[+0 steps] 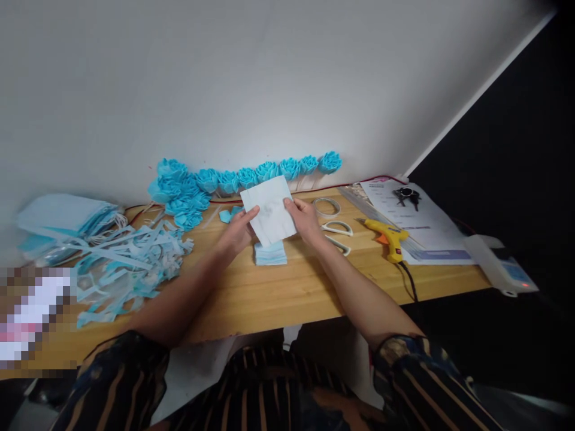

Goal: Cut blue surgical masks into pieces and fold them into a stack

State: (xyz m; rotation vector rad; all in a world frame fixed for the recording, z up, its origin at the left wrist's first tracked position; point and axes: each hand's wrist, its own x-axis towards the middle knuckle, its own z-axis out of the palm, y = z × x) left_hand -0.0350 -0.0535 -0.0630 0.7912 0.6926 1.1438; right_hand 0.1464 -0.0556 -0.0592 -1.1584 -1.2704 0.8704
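Seen from above, a person holds a pale square sheet (270, 211) just above a wooden desk (269, 305), near the middle of the view. The sheet is tilted, with faint grey smudges on its face. The left hand (240, 230) pinches its left edge and the right hand (306, 220) its right edge; both thumbs press on the near face, and the fingers behind are mostly hidden.

Take the sheet as the centre of a clock. At 6 o'clock, a small stack of pale blue squares (271, 257) lies just below it. At 12, a row of bright blue flowers (268, 172) lines the base of the white wall (269, 78), and at 10 a cluster of similar flowers (179, 194) is heaped. Blue scraps (230, 214) lie at 9, beside the left hand, with a pile of face masks (67, 215) well beyond. A tangle of blue and white strips (135, 263) spreads between 8 and 9.

At 3, near the right hand, are a roll of tape (327, 215) and scissors (345, 227), their loops showing. Farther out lie a yellow glue gun (395, 242), printed paper (431, 233) and keys (407, 196) on the paper. Between 3 and 4, a white device (498, 263) with a red light sits at the desk's end.
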